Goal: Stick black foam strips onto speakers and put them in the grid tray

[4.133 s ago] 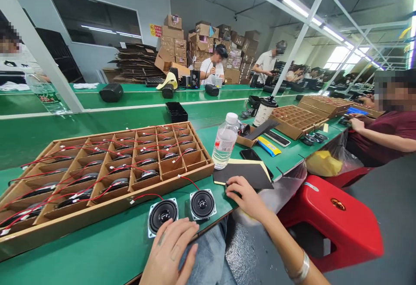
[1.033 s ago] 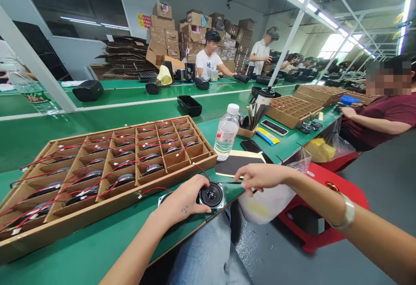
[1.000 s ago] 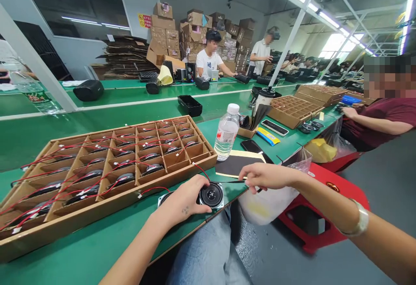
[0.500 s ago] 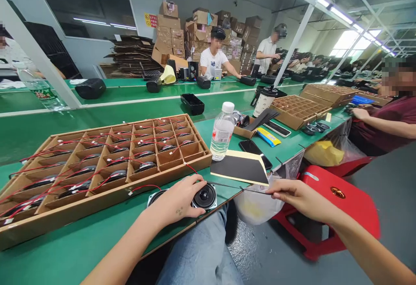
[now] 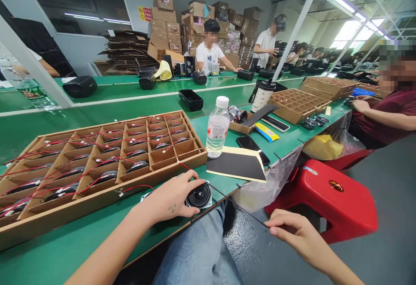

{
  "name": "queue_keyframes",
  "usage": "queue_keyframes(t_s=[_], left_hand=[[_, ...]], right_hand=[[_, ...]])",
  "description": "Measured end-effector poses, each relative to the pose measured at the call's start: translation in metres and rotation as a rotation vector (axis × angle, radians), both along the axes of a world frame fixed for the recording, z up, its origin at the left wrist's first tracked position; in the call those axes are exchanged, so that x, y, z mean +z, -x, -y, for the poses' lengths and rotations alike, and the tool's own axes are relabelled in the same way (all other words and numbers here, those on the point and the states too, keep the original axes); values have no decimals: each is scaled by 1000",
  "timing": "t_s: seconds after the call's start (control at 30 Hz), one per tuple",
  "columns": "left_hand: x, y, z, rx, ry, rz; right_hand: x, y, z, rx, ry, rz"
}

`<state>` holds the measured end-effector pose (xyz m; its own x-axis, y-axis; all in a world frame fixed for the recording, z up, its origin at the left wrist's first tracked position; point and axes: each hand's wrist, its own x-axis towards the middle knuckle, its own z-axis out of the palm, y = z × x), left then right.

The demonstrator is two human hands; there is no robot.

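Note:
At the bench's front edge my left hand [image 5: 172, 198] grips a small round black speaker [image 5: 199, 195] with a metal frame, thumb at its near side and fingers at its far side. A second speaker [image 5: 147, 195] shows partly behind this hand, mostly hidden. My right hand [image 5: 290, 231] pinches the free end of a thin black strip [image 5: 245, 212]. Drawn nearly straight, the strip runs from the speaker's rim down and right, past the bench edge. Beyond the speaker lies a black sheet on yellow backing paper [image 5: 238, 167].
A divided cardboard tray [image 5: 107, 189] of wired speakers fills the left side. A water bottle [image 5: 217, 129], a black phone [image 5: 252, 150] and a yellow-blue packet [image 5: 266, 132] stand or lie further back. A red stool [image 5: 344, 198] is at right. A co-worker [image 5: 390, 107] sits beyond.
My right hand has moved down and slightly left with the strip end, so the strip now slopes downward. My left hand stays on the speaker. The view has shifted slightly.

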<state>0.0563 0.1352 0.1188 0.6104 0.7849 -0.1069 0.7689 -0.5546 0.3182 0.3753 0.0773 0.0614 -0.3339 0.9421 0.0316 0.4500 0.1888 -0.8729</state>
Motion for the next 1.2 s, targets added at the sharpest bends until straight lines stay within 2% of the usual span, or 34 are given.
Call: queue_keyframes(t_s=[0.17, 0.3, 0.57, 0.67, 0.73, 0.87, 0.93, 1.0, 1.07, 1.2], left_hand=[[1, -2, -3, -26, -8, -49], [3, -2, -5, -41, -8, -83], [5, -11, 5, 2, -50, -192], [7, -15, 12, 80, -63, -252], [12, -14, 10, 77, -24, -287], [23, -9, -10, -120, 81, -298], [23, -8, -17, -182, 57, -255], [17, -9, -16, -145, -6, -234], [9, -11, -7, -52, -61, -245], [-5, -13, 10, 50, -103, -238]], right_hand=[[-3, 15, 20, 30, -54, 0], [-2, 29, 30, 119, -108, -2], [3, 49, 32, 315, -230, -8], [14, 42, 19, 298, -234, 33], [24, 32, 4, 245, -266, 51], [46, 12, -34, 53, -371, 92], [53, 8, -53, -10, -414, 118], [58, 9, -69, -22, -447, 133], [59, 10, -81, -9, -473, 131], [53, 8, -90, 22, -464, 123]])
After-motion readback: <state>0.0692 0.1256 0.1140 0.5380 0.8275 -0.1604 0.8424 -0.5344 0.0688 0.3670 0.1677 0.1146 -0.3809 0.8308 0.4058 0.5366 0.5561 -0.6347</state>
